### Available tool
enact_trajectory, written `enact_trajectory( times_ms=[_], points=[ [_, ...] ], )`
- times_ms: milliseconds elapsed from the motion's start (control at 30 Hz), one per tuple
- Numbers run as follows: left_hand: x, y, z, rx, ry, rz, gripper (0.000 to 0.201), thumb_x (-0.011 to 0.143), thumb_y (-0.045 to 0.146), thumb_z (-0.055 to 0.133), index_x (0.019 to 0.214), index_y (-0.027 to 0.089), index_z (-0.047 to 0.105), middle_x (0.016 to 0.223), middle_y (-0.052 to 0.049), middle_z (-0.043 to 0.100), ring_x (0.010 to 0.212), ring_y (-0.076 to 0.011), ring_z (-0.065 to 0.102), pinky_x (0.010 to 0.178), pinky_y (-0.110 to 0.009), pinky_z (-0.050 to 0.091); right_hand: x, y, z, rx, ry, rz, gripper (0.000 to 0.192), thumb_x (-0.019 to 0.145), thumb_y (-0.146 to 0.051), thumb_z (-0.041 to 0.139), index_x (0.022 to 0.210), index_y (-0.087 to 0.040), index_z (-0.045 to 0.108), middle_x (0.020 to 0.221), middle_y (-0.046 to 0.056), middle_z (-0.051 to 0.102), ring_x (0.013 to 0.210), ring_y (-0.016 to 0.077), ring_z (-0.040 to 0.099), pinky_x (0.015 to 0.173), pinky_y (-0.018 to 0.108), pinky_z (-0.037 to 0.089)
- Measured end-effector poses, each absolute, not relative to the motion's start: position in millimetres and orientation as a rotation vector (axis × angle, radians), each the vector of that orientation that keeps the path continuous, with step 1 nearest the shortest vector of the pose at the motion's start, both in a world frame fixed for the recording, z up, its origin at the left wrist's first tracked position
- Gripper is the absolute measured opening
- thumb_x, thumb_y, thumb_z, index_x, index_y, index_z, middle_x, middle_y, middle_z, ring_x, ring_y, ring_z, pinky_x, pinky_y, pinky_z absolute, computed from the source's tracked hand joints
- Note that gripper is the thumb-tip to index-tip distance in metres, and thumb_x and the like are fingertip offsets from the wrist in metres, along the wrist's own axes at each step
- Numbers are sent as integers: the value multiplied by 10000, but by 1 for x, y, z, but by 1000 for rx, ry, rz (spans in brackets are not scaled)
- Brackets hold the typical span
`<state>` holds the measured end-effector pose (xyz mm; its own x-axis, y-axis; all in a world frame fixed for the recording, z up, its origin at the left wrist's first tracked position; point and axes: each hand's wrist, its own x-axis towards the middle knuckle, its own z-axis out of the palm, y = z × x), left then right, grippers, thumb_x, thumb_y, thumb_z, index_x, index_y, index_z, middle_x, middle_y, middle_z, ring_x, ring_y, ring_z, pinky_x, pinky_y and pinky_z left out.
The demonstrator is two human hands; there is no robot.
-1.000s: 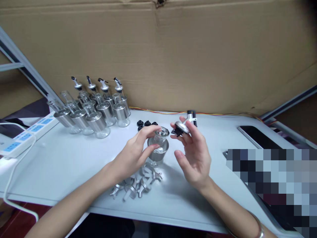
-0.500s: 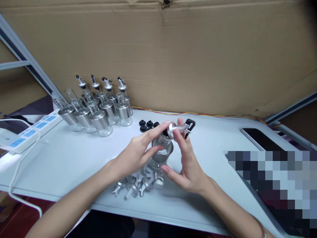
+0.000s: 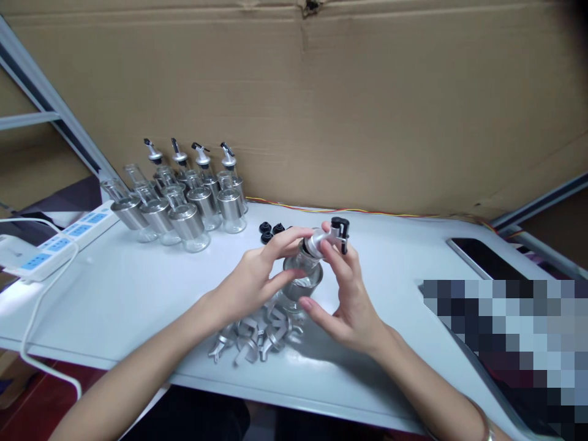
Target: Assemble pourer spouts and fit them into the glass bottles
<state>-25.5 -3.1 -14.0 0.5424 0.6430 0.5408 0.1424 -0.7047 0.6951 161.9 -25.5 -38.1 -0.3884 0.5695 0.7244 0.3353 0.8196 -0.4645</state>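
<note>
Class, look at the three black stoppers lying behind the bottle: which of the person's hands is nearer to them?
Left. The left hand has fingertips just right of the black stoppers; the right hand is farther right, past the bottle.

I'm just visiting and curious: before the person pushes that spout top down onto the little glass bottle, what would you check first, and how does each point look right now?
1. Bottle steadied: ok, the left hand grips its neck and it stands on the table.
2. Spout top held firmly: ok, pinched in the right hand.
3. Top lined up with the bottle mouth: not ok, it sits tilted over the opening.
4. Black stopper seated inside the neck: cannot tell, fingers hide it.
5. Room around the base: not ok, loose metal spouts lie right against it.
6. Spare black stoppers within reach: ok, just behind the bottle.
</note>
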Motion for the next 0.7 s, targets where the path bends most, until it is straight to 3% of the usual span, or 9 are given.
enact_trajectory(
  times_ms=[200,367,700],
  points=[
    [-26,-2,-14,2208,629,1132,608,876,106,590,1377,327,326,1334,-55,600,1188,-203,607,973,-314,540,164,-24,-34,-674,-2005,358,766,885,-184,573,1507,-380,170,1560,49,236,1422,300,262,1078,558,395],
    [-27,-2,-13,2280,666,1106,662,874,109,588,1430,345,317,1399,-55,548,1156,-217,627,966,-319,546,165,-24,-33,-687,-1998,359,737,897,-179,566,1503,-373,196,1558,47,263,1396,288,325,1074,535,412],
    [-28,1,-21,2169,562,1223,565,888,157,593,1378,368,405,1385,-34,563,1149,-203,629,958,-320,559,165,-21,-36,-693,-1967,386,661,916,-137,546,1472,-379,283,1500,53,381,1382,268,360,1057,507,446]
  ],
)
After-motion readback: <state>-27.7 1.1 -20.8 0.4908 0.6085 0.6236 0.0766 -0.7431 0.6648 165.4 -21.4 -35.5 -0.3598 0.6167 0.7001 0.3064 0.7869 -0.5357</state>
